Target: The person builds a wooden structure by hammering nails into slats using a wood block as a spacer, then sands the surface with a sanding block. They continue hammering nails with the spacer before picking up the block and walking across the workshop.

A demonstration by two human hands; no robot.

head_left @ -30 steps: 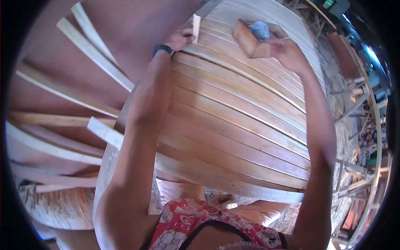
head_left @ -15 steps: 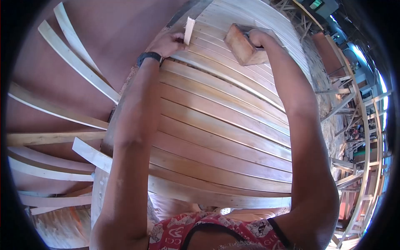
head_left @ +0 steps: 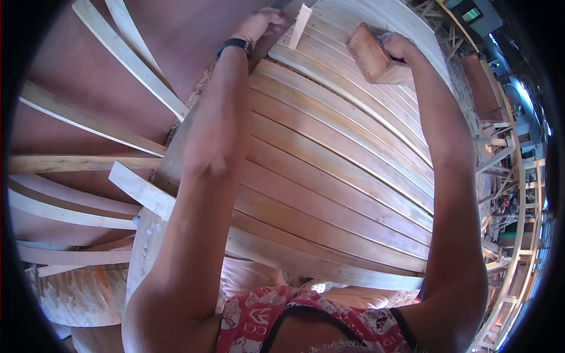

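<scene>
Starting nearest the camera: one red patterned garment (head_left: 265,317), worn by the person bent over the work. Next, one planked wooden hull (head_left: 329,176), keel side up, its curved strakes running from the near edge away to the far end; both arms are stretched along it, likely because the items being handled sit at the far end, out of easy reach. To the left of the hull, several loose curved slats (head_left: 88,120), fanned out on the reddish ground, apart from the hull. Left hand (head_left: 259,25), with a dark wristband (head_left: 232,45), at the far left edge of the hull, closed round a short wood strip (head_left: 300,25) and holding it upright against the planking, apparently to keep it in place. Right hand (head_left: 400,46), at the far end, on top of a wooden box (head_left: 372,56) that rests tilted on the curve of the hull; the fingers are hidden behind its rim, so the grip cannot be told. Farthest, at right: timber staging (head_left: 500,159).
</scene>
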